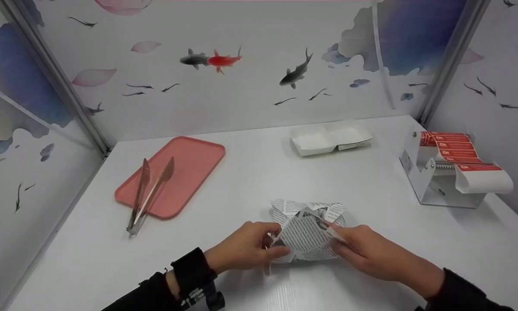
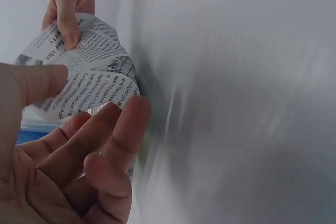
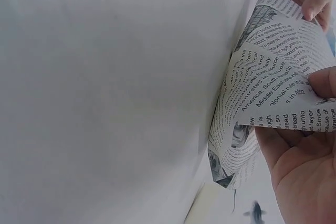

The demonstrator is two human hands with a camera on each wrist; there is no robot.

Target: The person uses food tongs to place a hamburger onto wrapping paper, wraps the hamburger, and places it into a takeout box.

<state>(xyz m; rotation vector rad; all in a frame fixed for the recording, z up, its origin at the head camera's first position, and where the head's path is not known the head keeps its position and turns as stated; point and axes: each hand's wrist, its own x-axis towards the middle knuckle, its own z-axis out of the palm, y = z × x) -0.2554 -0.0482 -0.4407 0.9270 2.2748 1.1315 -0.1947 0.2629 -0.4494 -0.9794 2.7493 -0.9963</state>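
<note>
A folded bundle of newsprint-patterned wrapping paper [image 1: 306, 237] lies on the white table in front of me. Whatever it may enclose is hidden. At its left end my left hand [image 1: 252, 247] holds the edge, the thumb [image 2: 50, 80] on top of the paper and the fingers curled at its side. On the opposite end, my right hand [image 1: 371, 254] pinches a loose flap. In the right wrist view the right thumb [image 3: 323, 82] presses the printed face while the other fingers go underneath.
On the left, metal tongs [image 1: 143, 203] lie across a pink tray [image 1: 194, 164]. An open white takeaway box [image 1: 317, 140] stands at the back. At the right is a label dispenser [image 1: 442, 194] with a roll of red and white labels [image 1: 457, 149]. Printed panels [image 1: 250, 95] enclose the table.
</note>
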